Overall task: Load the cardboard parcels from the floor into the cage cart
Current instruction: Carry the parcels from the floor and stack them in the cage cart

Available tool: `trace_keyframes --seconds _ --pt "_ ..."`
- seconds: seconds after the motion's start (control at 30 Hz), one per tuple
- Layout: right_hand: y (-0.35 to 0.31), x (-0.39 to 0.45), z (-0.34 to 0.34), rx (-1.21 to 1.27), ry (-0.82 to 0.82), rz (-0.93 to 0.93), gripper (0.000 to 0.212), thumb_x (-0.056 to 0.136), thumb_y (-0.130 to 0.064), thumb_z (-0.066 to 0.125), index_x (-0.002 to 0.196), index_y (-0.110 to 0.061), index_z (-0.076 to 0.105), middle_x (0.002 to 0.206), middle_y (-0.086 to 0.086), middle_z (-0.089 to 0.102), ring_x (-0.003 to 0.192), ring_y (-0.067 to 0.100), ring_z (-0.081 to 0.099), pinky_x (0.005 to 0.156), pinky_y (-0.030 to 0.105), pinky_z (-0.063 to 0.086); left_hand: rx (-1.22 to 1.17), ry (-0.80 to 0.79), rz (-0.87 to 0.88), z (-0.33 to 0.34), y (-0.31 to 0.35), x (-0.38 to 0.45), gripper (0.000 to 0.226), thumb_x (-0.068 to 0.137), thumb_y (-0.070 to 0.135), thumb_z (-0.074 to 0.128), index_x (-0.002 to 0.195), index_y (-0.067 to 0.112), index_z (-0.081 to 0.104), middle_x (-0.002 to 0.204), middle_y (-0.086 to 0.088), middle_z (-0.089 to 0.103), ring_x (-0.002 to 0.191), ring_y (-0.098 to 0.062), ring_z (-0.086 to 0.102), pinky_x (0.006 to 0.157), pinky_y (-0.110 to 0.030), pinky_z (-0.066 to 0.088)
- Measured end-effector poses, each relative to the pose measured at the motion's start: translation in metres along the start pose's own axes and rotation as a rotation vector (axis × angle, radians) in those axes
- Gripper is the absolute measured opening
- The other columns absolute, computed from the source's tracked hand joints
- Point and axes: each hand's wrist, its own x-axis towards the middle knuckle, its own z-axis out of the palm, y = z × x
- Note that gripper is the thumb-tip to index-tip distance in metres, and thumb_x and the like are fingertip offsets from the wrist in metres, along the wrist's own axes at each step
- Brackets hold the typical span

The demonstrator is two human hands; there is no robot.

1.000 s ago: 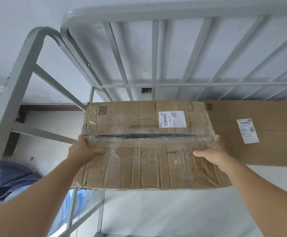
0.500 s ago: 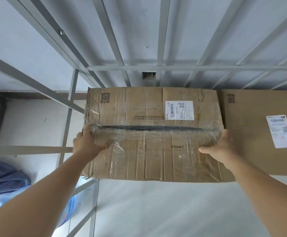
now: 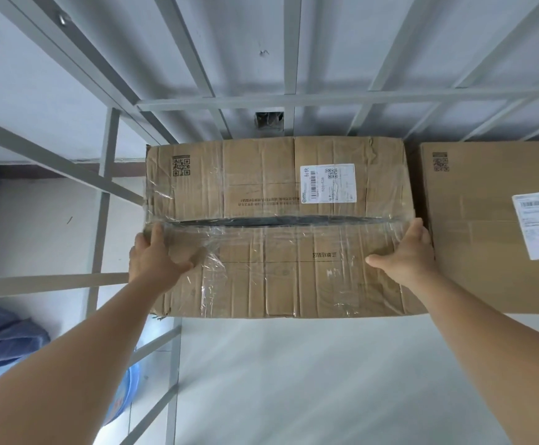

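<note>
Here the left hand (image 3: 155, 256) and right hand (image 3: 404, 252) clamp the taped parcel's (image 3: 278, 226) side edges inside the cage cart (image 3: 289, 97), its right edge just beside a second parcel (image 3: 486, 226), bare floor nearer.

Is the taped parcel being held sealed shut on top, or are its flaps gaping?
Gaping slightly. The parcel shows a dark slit between its top flaps, with only clear tape bridging it. Contents cannot be seen.

The centre box (image 3: 278, 226) is creased matt cardboard under glossy, wrinkled clear tape (image 3: 217, 239). The cage (image 3: 217, 101) bars at top are smooth grey-painted metal.
</note>
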Motion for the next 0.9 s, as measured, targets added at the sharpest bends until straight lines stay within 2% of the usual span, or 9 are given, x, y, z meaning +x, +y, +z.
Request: trace_keyframes --seconds 0.03,0.13,0.23,0.43,0.57,0.9 --pt "-0.002 -0.005 -0.002 -0.045 -0.004 -0.012 0.123 0.074 -0.038 0.082 0.155 -0.01 -0.006 0.163 0.009 0.001 0.148 0.029 0.014 0.119 0.043 0.022 0.035 -0.008 0.023 -0.002 0.003 -0.005 0.102 0.072 0.054 0.076 0.15 0.021 0.019 0.149 -0.014 0.026 0.133 -0.039 0.032 0.11 -0.051 0.032" --pt "-0.006 -0.027 -0.009 -0.165 0.015 -0.093 0.115 0.077 -0.047 0.076 0.155 -0.009 0.0 0.163 0.009 0.003 0.148 0.029 0.013 0.119 0.045 0.021 0.122 -0.029 0.109 -0.007 0.016 -0.028 0.102 0.077 0.043 0.075 0.153 0.022 0.011 0.159 -0.01 0.011 0.143 -0.034 0.021 0.115 -0.05 0.026" --pt "-0.018 -0.062 -0.021 -0.281 0.006 -0.211 0.109 0.084 -0.05 0.068 0.156 -0.011 -0.004 0.164 0.005 -0.003 0.15 0.025 0.004 0.121 0.041 0.013 0.181 -0.036 0.231 -0.017 0.035 -0.06 0.101 0.082 0.044 0.069 0.154 0.02 0.003 0.162 -0.005 0.002 0.149 -0.026 0.006 0.12 -0.044 0.014" --pt "-0.041 -0.141 -0.059 -0.39 0.012 -0.384 0.1 0.088 -0.051 0.061 0.156 -0.013 -0.003 0.164 0.003 -0.003 0.151 0.022 0.0 0.12 0.039 0.008 0.258 0.017 0.448 -0.066 0.071 -0.139 0.092 0.088 0.047 0.061 0.154 0.019 0.003 0.162 -0.001 0.007 0.148 -0.022 0.01 0.12 -0.04 0.012" --pt "-0.047 -0.195 -0.093 -0.394 0.038 -0.453 0.098 0.091 -0.049 0.059 0.155 -0.015 -0.006 0.164 0.002 -0.006 0.151 0.021 -0.003 0.12 0.037 0.002 0.271 0.073 0.515 -0.101 0.08 -0.188 0.093 0.088 0.049 0.059 0.154 0.019 0.002 0.162 0.002 0.007 0.149 -0.019 0.009 0.12 -0.038 0.01" --pt "-0.02 -0.33 -0.159 -0.332 0.194 -0.425 0.099 0.089 -0.048 0.062 0.156 -0.019 -0.004 0.164 0.0 -0.005 0.151 0.021 0.0 0.12 0.037 0.008 0.258 0.193 0.761 -0.17 0.098 -0.315 0.091 0.089 0.048 0.058 0.155 0.021 0.001 0.162 0.003 0.005 0.149 -0.017 0.006 0.119 -0.036 0.004"
